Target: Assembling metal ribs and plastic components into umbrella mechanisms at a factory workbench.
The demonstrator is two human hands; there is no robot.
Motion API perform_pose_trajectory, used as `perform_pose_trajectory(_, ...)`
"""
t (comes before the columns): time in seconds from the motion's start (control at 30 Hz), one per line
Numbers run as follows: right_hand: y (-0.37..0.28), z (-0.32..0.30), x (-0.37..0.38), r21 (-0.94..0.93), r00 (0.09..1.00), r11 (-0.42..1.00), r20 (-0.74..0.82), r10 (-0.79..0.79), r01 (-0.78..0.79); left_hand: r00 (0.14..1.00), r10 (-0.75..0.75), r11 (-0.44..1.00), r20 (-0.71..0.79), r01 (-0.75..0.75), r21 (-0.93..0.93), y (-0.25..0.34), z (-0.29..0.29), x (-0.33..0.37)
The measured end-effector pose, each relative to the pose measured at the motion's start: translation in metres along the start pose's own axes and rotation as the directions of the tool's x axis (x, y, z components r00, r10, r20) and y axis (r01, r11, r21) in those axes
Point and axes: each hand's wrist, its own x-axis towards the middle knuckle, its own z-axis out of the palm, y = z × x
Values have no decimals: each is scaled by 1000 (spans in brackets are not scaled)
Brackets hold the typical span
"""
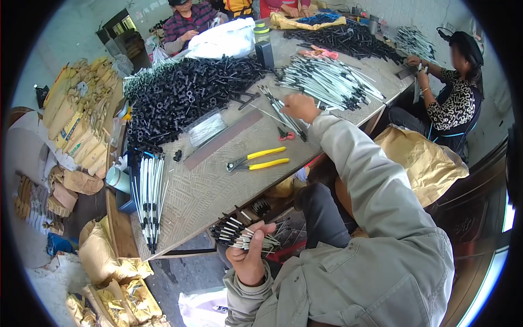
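The left hand, low in front of the body and off the table's near edge, is closed around a fanned bundle of short white rods with black plastic fittings. Its thumb presses along the near side of the bundle, and the other fingers wrap behind it, mostly hidden; the rod ends spread beyond the grip, toward the table.

The right hand is stretched forward over the patterned beige tabletop, its fingers curled in and narrow. It is right at a slanting row of slim white rods with black ends; whether the fingertips pinch or touch one, I cannot tell.

Just below this hand lies a small red-handled cutting tool. Nearer the body rest the yellow-handled metal cutters, their handles spread apart. To their left are a long flat brown strip and a clear plastic bag of thin white pieces. Beyond these rises a large heap of black plastic fittings, with a broad pile of pale rods with black ends to its right.
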Motion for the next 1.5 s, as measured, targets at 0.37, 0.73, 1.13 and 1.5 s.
perform_pose_trajectory(0.37, 0, 1, 5, -1, 968, 971, -76, 237, -238, 998, -23, 998, -60, 20, -52, -6, -5, -2)
perform_pose_trajectory(0.73, 14, -29, 33, 789, 796, 548, -509, 328, 278, 998, -25, 998, -52, 21, -65, -7, 2, 1)
perform_pose_trajectory(1.13, 6, -49, 19, 854, 914, 503, -302, 271, 133, 996, -82, 989, -27, 78, -122, -8, 8, 0)
perform_pose_trajectory(1.5, 33, -68, 1, 351, 770, 926, -626, 121, 139, 998, -46, 991, 47, 52, -122, -15, 5, 6)
